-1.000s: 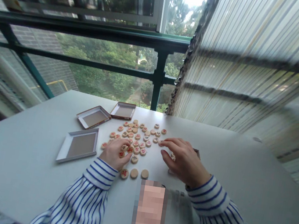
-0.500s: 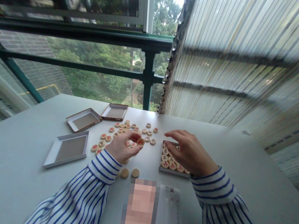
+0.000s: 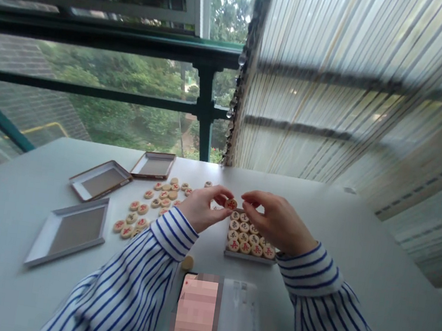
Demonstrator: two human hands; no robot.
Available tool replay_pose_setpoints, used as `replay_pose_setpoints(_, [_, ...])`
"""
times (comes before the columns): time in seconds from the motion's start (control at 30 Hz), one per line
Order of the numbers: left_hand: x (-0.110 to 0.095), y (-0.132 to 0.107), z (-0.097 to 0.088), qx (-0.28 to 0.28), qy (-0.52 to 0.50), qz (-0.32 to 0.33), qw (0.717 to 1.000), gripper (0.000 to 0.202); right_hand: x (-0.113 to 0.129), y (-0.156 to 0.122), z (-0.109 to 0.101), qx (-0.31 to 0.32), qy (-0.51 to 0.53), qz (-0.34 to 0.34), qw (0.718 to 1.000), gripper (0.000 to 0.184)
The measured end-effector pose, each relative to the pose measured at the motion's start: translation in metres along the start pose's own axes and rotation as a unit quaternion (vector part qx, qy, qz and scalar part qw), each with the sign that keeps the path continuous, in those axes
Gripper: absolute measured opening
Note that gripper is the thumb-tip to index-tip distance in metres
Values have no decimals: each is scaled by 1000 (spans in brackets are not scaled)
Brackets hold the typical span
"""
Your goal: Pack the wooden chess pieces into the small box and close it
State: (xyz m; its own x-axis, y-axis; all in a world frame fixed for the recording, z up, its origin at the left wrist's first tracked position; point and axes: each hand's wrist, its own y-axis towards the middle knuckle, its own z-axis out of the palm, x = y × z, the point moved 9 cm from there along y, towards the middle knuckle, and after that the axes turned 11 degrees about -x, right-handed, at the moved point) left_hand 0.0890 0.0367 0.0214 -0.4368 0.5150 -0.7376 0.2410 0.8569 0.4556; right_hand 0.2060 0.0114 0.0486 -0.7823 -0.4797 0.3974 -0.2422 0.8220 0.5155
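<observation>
Between thumb and fingers, my left hand pinches a round wooden Chinese chess piece with a red character. My right hand hovers just right of that piece, thumb and fingertips apart, with nothing visible between them. Under it stands a shallow box with rows of chess pieces, some marked red and some black; my right hand covers its upper right part. Loose chess pieces lie scattered left of my left hand, and my left arm hides some of them. One blank-faced piece lies nearer to me.
Three shallow box parts stand at the left of the white table: a grey-white tray, a brown-edged tray and another tray behind. A pixelated object and a clear plastic case lie in front. A string curtain hangs at the right.
My left hand has carried the chess piece right, to the box and close to my right hand. My right hand stays over the box. The camera view has shifted slightly right.
</observation>
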Motion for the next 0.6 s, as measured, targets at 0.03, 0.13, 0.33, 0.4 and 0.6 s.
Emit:
replay_pose_setpoints(0.03, [1, 0, 1, 3, -1, 1, 1000, 27, -2, 0, 2, 3, 11, 8, 1000, 22])
replay_pose_setpoints(0.13, [4, 0, 1, 9, -20, -6, 1000, 27, -6, 0, 9, 15, 71, 38, 997, 21])
replay_pose_setpoints(0.33, [8, 0, 8, 29, -51, -31, 998, 29, -10, -2, 25, 40, 194, 95, 976, 22])
replay_pose_setpoints(0.4, [9, 0, 10, 36, -56, -46, 997, 31, -12, -3, 29, 51, 226, 109, 967, 21])
replay_pose_setpoints(0.6, [16, -1, 12, 48, -110, -81, 989, 31, -16, -5, 38, 85, 303, 144, 938, 22])
